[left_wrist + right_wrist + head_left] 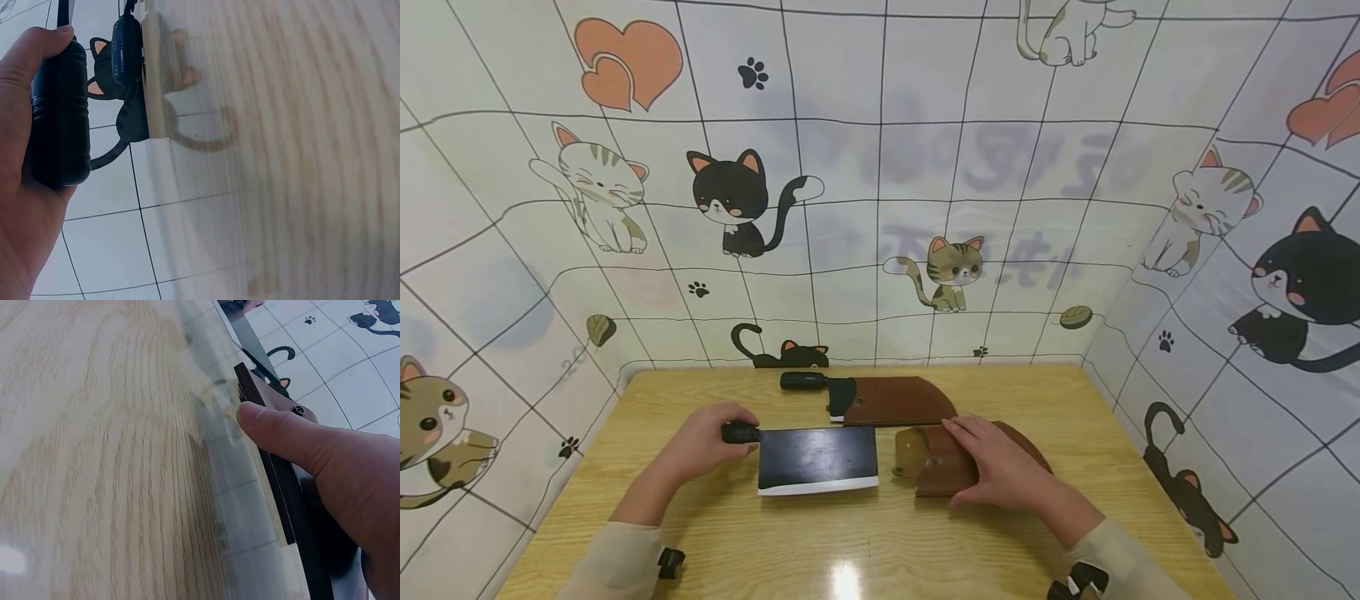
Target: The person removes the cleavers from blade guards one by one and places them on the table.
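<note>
A cleaver (pixel 817 460) with a dark blade and a bright edge facing the near side is at the middle of the table. My left hand (pixel 711 443) grips its black handle (pixel 61 115), the thumb lying along the top. To the right of the blade is a brown leather knife sheath (pixel 942 467) with a strap and metal snap at its left end. My right hand (pixel 1000 462) holds this sheath, fingers over the top and thumb at the near edge, as the right wrist view shows. The palm hides the sheath's middle.
Behind them lies a second knife (pixel 842 396), its blade in a brown leather sheath (pixel 898 400) and its black handle pointing left. The glossy wooden table (pixel 865 550) ends at a wall covering (pixel 880 167) printed with cats.
</note>
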A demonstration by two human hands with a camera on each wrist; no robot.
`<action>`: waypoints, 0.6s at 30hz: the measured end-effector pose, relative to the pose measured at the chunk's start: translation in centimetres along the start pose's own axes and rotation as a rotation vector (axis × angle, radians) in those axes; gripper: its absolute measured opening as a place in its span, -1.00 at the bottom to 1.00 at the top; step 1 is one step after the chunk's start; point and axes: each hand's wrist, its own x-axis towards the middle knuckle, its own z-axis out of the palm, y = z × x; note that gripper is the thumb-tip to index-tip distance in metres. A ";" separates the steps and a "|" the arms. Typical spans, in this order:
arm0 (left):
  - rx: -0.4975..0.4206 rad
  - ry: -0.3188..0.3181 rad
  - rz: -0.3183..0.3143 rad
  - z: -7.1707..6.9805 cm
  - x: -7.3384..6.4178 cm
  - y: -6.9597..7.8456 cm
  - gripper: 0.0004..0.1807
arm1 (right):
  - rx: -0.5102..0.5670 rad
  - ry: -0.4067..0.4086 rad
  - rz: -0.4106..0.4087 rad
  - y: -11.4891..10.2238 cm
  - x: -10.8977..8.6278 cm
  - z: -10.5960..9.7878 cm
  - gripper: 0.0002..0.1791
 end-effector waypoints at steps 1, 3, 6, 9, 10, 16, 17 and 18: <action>0.001 -0.001 -0.006 0.0 0.0 -0.1 -0.67 | 0.001 0.001 0.000 0.2 -0.1 0.0 0.40; 0.001 -0.003 -0.016 -0.1 -0.1 -0.4 -0.67 | 0.002 0.006 0.001 0.5 -0.3 -0.1 0.40; -0.002 -0.010 -0.034 -0.1 -0.3 -0.8 -0.67 | -0.001 0.017 0.002 1.1 -0.6 0.0 0.40; -0.011 -0.019 -0.043 -0.1 -0.3 -1.2 -0.67 | -0.005 0.026 -0.003 1.6 -0.8 0.1 0.40; -0.016 -0.021 -0.047 -0.1 -0.4 -1.3 -0.68 | -0.007 0.028 -0.004 1.8 -0.9 0.1 0.40; -0.033 -0.035 -0.063 0.0 -0.4 -1.8 -0.68 | -0.011 0.017 0.008 2.5 -1.3 0.4 0.40; -0.035 -0.038 -0.068 0.0 -0.4 -1.8 -0.68 | -0.011 0.011 0.013 2.6 -1.3 0.4 0.39; -0.034 -0.041 -0.064 0.0 -0.4 -1.8 -0.68 | -0.006 0.006 0.018 2.6 -1.4 0.4 0.40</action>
